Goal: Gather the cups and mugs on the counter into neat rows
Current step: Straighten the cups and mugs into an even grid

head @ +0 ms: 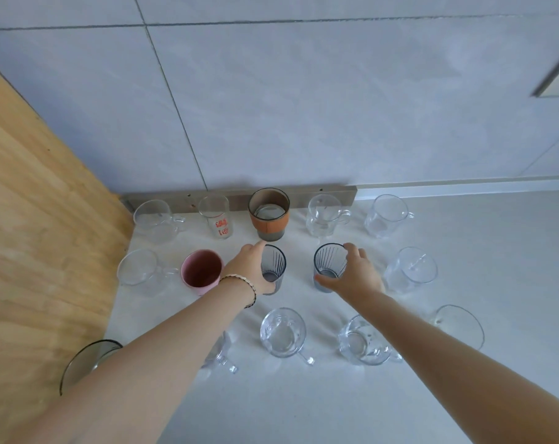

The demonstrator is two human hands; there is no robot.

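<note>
White counter against a tiled wall, wooden panel at left; cups and mugs stand upright in three rows. Back row, left to right: clear glass mug; tall clear glass with red print; cup with orange-brown sleeve; clear handled mug; clear mug. Middle row: clear mug; pink mug; left ribbed grey glass; right ribbed grey glass; clear mug. Front row: dark-rimmed glass at the counter's left edge, partly behind the left forearm; clear mug, mostly hidden by the same forearm; clear handled mug; clear handled mug; dark-rimmed glass at right. Left hand, wrist wearing a beaded bracelet, wraps the left ribbed grey glass from its left side, fingers curled round the far wall, thumb low at the near base. Right hand grips the right ribbed grey glass from its right side, fingers over the rim's far edge, thumb pressed against the lower near wall. Both held glasses sit on the counter, side by side with a gap between, just in front of the sleeved cup. A grey strip runs along the wall base behind the back row.
</note>
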